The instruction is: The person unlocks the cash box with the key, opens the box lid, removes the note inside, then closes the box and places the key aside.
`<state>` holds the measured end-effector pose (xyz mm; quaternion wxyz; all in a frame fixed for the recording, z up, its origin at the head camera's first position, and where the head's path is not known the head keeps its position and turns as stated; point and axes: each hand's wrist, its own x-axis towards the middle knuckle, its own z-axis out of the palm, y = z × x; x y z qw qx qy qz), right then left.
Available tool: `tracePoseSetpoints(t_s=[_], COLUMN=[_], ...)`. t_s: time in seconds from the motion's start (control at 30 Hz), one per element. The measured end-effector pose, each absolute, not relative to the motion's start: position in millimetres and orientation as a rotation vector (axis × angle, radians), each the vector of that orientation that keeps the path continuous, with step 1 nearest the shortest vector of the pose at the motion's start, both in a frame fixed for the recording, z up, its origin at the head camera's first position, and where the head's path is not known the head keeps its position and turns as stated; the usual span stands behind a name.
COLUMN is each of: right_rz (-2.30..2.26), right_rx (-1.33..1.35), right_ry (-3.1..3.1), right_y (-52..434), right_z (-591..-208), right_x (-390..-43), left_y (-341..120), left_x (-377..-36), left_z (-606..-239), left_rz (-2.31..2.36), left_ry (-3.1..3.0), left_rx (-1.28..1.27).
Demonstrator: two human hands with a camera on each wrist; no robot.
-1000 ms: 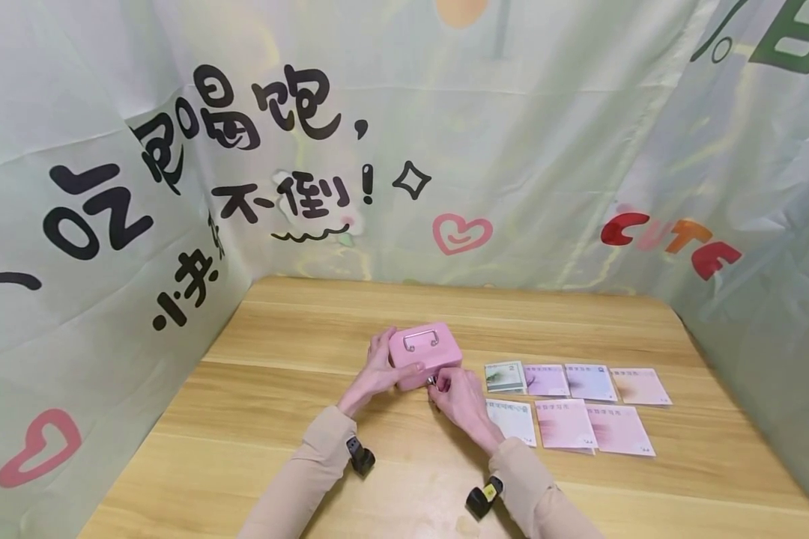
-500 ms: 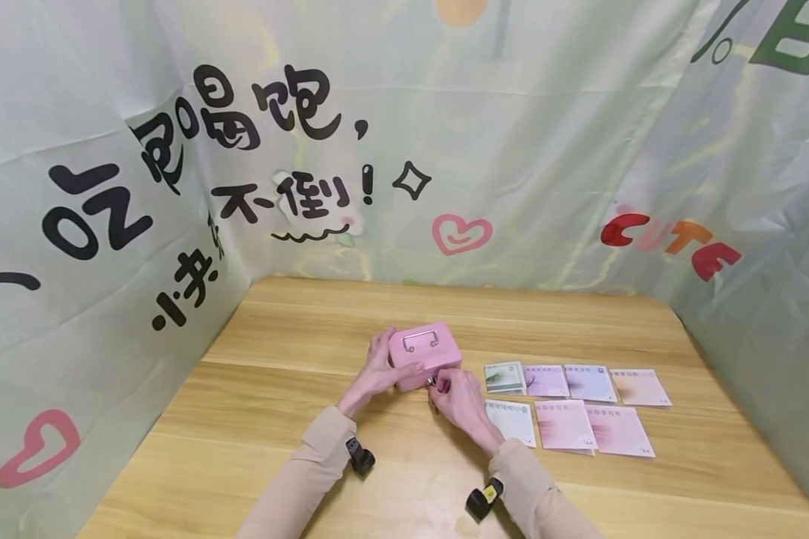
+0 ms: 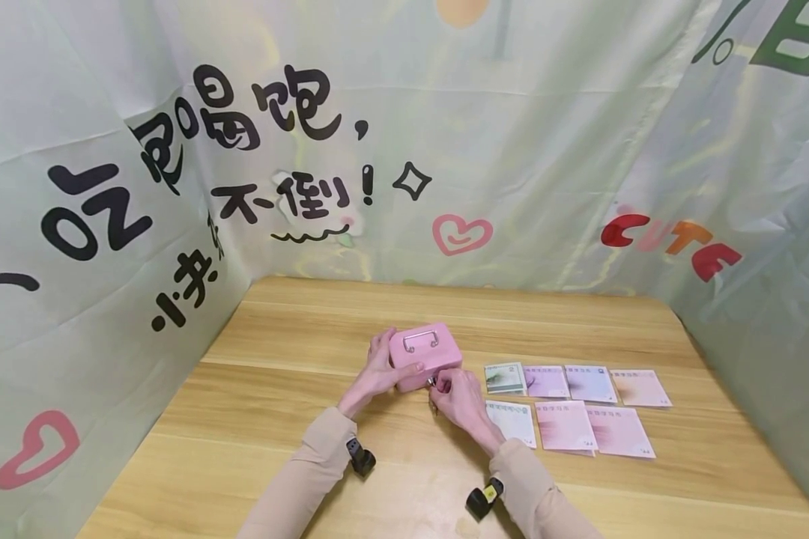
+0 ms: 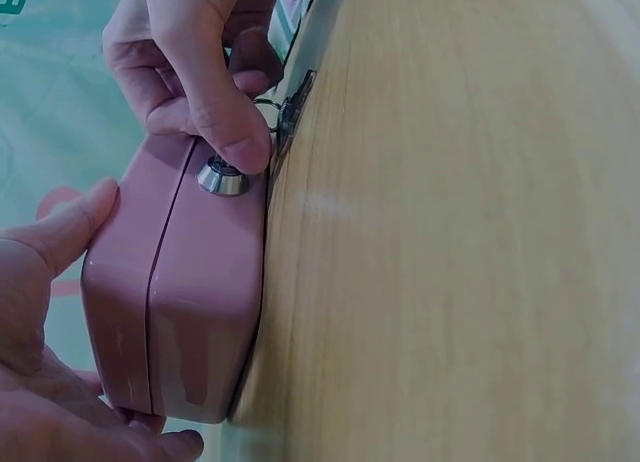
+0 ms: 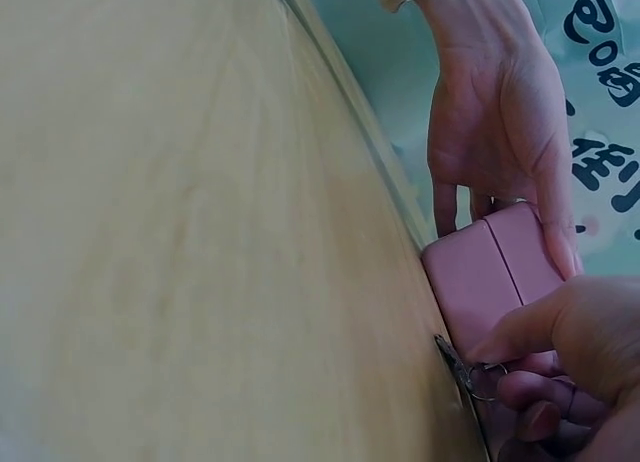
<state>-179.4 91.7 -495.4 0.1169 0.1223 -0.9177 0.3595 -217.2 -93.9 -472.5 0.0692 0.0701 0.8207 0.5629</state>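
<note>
A small pink metal box with a silver handle on its lid stands shut on the wooden table. My left hand grips its left end, thumb on the front face. My right hand is at the front of the box, its fingers pinched at the silver lock. The key in the lock is hidden under them. A ring with a spare key dangles below, next to the tabletop. The right wrist view shows the pink box with my left hand behind it.
Several pastel paper cards lie in two rows just right of the box. Printed fabric curtains wall in the table at the left, back and right. Bare wood stretches in front of and left of the hands.
</note>
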Motion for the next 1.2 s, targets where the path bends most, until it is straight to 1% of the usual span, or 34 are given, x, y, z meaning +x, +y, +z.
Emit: tracePoseSetpoints(t_s=[0.3,0.7,1.2], right_rz=[1.01,0.843,1.038], right_rx=[0.335,0.415,0.31], right_ry=[-2.721,-2.68,-2.683], right_y=[89.1,87.1,88.1], right_z=[-490.2,-490.0,-492.0], right_x=[-178.8,-177.0,-177.3], left_y=[-93.4,-93.1,-92.6], left_x=[-216.2,-217.2,-218.2], left_z=[-471.0,-471.3,-471.7], left_rz=[1.689,1.677,1.632], left_ry=[2.464,2.482,2.537], left_rx=[0.197,0.2,0.229])
